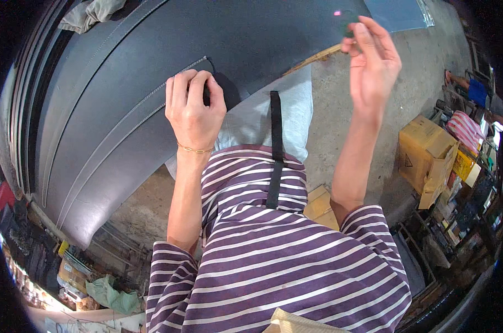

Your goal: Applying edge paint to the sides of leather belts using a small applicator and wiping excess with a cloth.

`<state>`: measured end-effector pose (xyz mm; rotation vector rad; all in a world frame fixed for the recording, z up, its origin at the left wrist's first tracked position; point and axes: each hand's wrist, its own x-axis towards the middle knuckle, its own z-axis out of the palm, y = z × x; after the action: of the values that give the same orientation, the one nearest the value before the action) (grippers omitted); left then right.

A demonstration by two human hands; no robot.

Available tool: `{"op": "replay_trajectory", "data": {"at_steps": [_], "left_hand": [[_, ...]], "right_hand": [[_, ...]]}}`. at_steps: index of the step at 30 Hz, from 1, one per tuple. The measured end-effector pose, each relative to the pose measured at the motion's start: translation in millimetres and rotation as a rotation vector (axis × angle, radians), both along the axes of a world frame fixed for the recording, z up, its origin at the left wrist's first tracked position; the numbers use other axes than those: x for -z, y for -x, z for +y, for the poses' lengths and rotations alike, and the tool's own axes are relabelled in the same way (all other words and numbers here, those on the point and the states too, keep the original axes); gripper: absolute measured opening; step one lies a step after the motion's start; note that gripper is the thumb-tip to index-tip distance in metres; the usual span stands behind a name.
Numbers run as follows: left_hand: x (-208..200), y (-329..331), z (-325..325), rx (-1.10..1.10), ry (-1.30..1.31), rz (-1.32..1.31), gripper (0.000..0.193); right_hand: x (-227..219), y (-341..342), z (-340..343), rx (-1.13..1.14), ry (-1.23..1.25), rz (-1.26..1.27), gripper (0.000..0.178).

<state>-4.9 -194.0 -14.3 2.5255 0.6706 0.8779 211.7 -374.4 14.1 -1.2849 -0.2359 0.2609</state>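
Note:
My left hand (196, 105), with a thin gold bracelet at the wrist, is on a dark strip (118, 133) with pale stitching along its edges. Its fingers curl over the strip's near-right end, and part of that end is hidden beneath them. The strip runs down to the left across a broad dark sheet (235, 33). My right hand (376, 61) is raised over the sheet's right side, beyond its edge. Between thumb and fingers it pinches a small dark green thing (349, 23), blurred, with a bright pink spot beside it. I cannot make out its kind.
A second stitched strip (85, 83) curves along the sheet farther left. A grey cloth (90, 15) lies at the far left. To the right, a cardboard box (423, 150) stands on the concrete floor (340, 139) beside cluttered shelves. Green plastic (113, 294) lies at lower left.

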Motion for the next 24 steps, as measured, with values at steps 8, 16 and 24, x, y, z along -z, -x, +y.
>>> {"op": "replay_trajectory", "data": {"at_steps": [8, 16, 24], "left_hand": [[-3, 2, -3, 0.001, 0.025, 0.020, 0.011], [-3, 3, 1, 0.002, 0.035, 0.028, 0.016], [-13, 0, -5, -0.029, 0.133, 0.049, 0.014]], "right_hand": [[9, 75, 73, -0.304, 0.201, -0.056, 0.015], [22, 80, 85, -0.452, 0.352, -0.338, 0.010], [20, 80, 87, -0.213, 0.124, -0.025, 0.010]]}}
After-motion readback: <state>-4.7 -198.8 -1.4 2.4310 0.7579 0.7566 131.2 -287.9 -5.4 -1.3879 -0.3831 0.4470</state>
